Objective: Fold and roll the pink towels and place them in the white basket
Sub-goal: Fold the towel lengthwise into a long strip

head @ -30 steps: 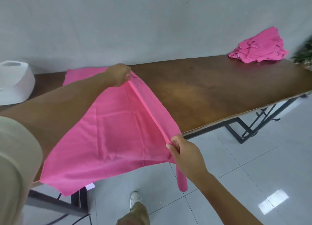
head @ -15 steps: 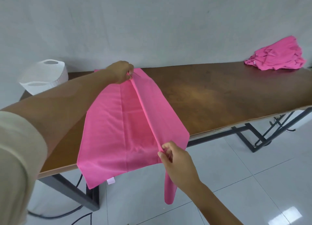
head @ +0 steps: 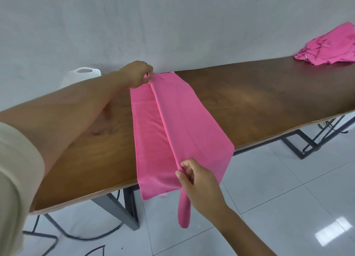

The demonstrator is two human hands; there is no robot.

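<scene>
Mid-fold on the pink towel (head: pixel 184 125), spread across the brown table (head: pixel 269 94) at frame centre. Long axis: upper centre down to lower centre, i.e. far table edge to near edge, with the near end overhanging and a narrow tail dangling off below.

Pinching the raised lengthwise edge at both ends:
- left hand (head: pixel 136 74) clamped on the far end at upper centre, fingers and thumb together on the cloth
- right hand (head: pixel 199 182) clamped on the near end at lower centre, same pinch

Held edge taut between the two, lifted just above the layer underneath. Narrower strip exposed to its left in frame, wider flap to its right.

Judging the next move as a sideways carry of that edge, square to the long axis, then laying it flat. Needs both hands travelling together and by the same amount, otherwise a skewed crease. Neither hand nearer: one per end. Rolling afterwards probably along the long axis.

Drop-off, the white basket (head: pixel 76 77), at upper left behind the left forearm, well apart from the right hand. Loose pile of pink towels (head: pixel 330 46) at upper right, not yet touched.
</scene>
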